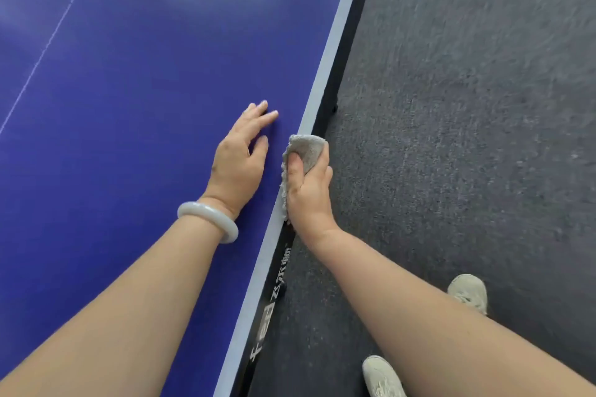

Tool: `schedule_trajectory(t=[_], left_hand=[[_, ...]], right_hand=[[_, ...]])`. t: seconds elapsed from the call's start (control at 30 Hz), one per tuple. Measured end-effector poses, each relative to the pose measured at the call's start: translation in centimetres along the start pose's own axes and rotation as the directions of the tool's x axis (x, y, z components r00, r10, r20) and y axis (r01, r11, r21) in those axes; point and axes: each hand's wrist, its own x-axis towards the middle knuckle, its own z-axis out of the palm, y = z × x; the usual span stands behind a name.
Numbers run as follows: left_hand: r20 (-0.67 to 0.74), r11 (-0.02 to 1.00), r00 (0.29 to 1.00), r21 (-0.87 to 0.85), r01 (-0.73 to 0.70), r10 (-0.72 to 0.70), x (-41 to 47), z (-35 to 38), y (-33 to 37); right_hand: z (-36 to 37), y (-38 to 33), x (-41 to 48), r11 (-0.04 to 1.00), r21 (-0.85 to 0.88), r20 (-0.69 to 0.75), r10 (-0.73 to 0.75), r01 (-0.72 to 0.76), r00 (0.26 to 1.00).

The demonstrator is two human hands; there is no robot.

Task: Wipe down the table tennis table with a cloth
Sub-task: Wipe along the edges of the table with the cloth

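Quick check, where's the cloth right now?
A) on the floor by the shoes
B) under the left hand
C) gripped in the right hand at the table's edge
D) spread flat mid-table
C: the right hand grips the cloth at the pale edge stripe of the table; the left hand lies flat, holding nothing.

The black side rail (258,361) of the table (129,138) carries white print running lengthwise: a blocky logo (263,332), then Chinese characters (281,271) that look like 飞尔顿, though they are blurred.
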Motion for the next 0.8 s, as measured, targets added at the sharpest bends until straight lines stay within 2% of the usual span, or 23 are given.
schedule_trajectory(t=[0.07,0.17,0.23,0.3,0.43,0.57,0.63,0.7,0.8], left_hand=[[0.021,0.994,0.999,0.103,-0.043,0.041,-6.1,-0.9,-1.1],[0.009,0.977,1.000,0.211,0.024,-0.027,-14.2,-2.4,-3.7],[0.036,0.951,0.999,0.310,0.020,-0.033,-17.3,-2.6,-4.9],[0.059,0.915,0.998,0.404,-0.013,-0.012,-18.4,-2.2,-5.5],[0.067,0.887,0.997,0.463,-0.009,-0.025,-18.4,-1.9,-5.4],[0.068,0.893,0.998,0.450,-0.020,-0.011,-18.3,-1.9,-5.6],[0.062,0.902,0.998,0.431,-0.025,-0.002,-18.3,-1.9,-5.7],[0.051,0.914,0.999,0.406,-0.019,-0.001,-18.2,-2.0,-5.7],[0.044,0.918,0.999,0.396,-0.019,0.002,-18.3,-2.0,-5.6]], right_hand=[[0.1,-0.3,0.2,1.000,0.013,-0.010,0.002,-0.002,1.000],[-0.2,-0.2,0.1,1.000,0.027,0.004,0.000,-0.001,1.000],[-0.3,-0.4,-0.1,0.999,0.041,0.002,-0.012,0.012,1.000],[0.4,-0.3,-0.4,0.998,0.061,-0.075,-0.013,0.017,0.997],[3.9,2.3,-5.8,0.986,0.163,-0.239,0.067,-0.028,0.969],[5.8,7.8,-19.2,0.991,0.131,-0.089,0.006,0.005,0.996],[5.2,9.5,-21.7,0.995,0.093,-0.002,0.021,-0.021,1.000],[4.7,8.8,-19.5,0.994,0.042,0.064,0.095,-0.097,0.993],[4.0,5.3,-12.2,0.973,0.068,-0.006,0.220,-0.219,0.975]])
